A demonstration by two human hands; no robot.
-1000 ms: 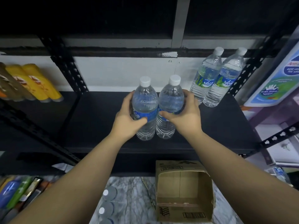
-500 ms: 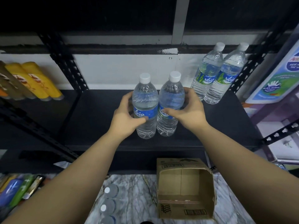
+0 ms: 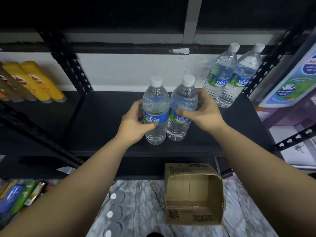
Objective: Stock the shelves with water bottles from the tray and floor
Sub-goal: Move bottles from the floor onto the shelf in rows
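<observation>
**What else we see around the racks**

On the left we see yellow bottles (image 3: 36, 81) leaning in a row on a neighbouring rack, with brownish ones (image 3: 10, 88) beside them at the frame edge. Lower left, blue (image 3: 12, 195) and green (image 3: 25, 195) packages lie blurred side by side; we cannot read them. On the right we see a large white container with a blue and green hand-print label (image 3: 290, 82), tilted in view, above a purplish unit (image 3: 290, 120). Behind the racks runs a white wall (image 3: 130, 71) with a grey vertical post (image 3: 191, 19). Below, the floor (image 3: 145, 202) is grey-veined marble.
</observation>
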